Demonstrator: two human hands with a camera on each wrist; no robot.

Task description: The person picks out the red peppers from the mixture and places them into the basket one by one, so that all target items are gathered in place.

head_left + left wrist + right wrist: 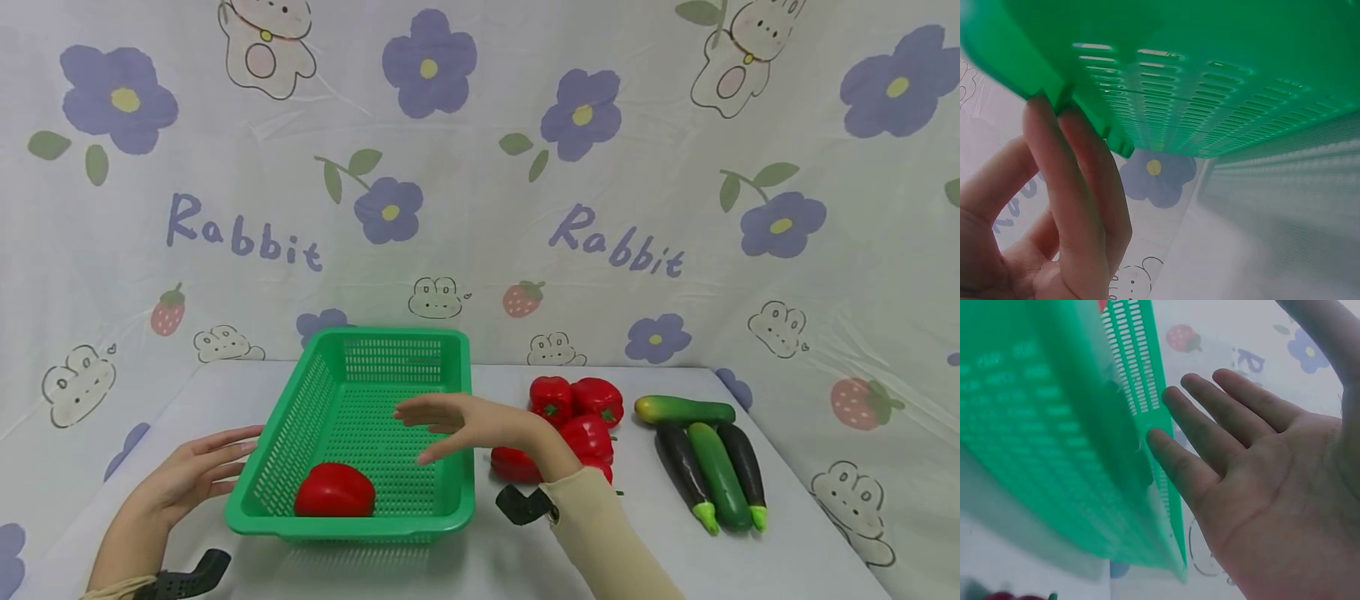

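Left hand (197,472), fingers extended, touches basket (352,527) at left edge; right hand (459,419), fingers apart, hovers over right edge; pepper (335,490) in near-left corner, clear of fingers.

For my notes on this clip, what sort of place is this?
Probably a staged tabletop recording setup: a rabbit-and-flower printed cloth hangs behind a white table, red peppers and eggplants lie grouped on it, and a black device shows at each wrist.
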